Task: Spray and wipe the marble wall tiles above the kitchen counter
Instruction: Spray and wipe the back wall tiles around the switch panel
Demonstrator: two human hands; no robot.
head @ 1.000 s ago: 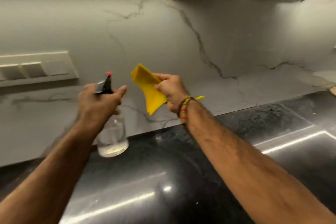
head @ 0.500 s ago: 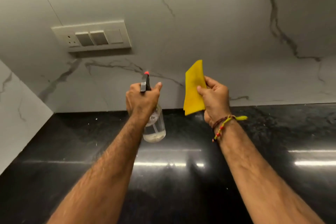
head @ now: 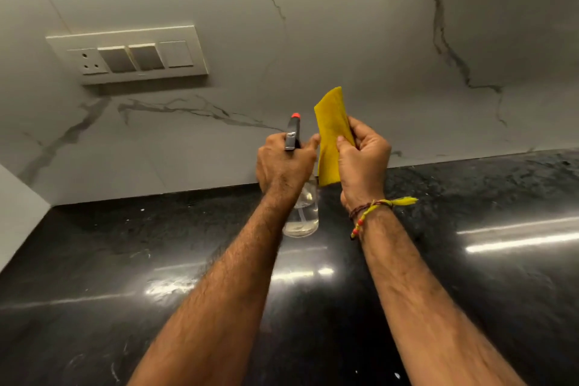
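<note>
Both hands are full: your left hand (head: 283,166) grips the spray bottle (head: 302,213) above the worktop (head: 125,260), your right hand (head: 363,160) pinches the folded yellow cloth (head: 330,122) right beside the nozzle. Marble wall tiles (head: 344,25) wait ahead. Careful: the switch plate (head: 131,55) sits close left, and stray mist could wet that socket.

single head cam, looks fwd & down over black counter (head: 125,276) at nearby marble wall (head: 344,25), wide angle.
</note>
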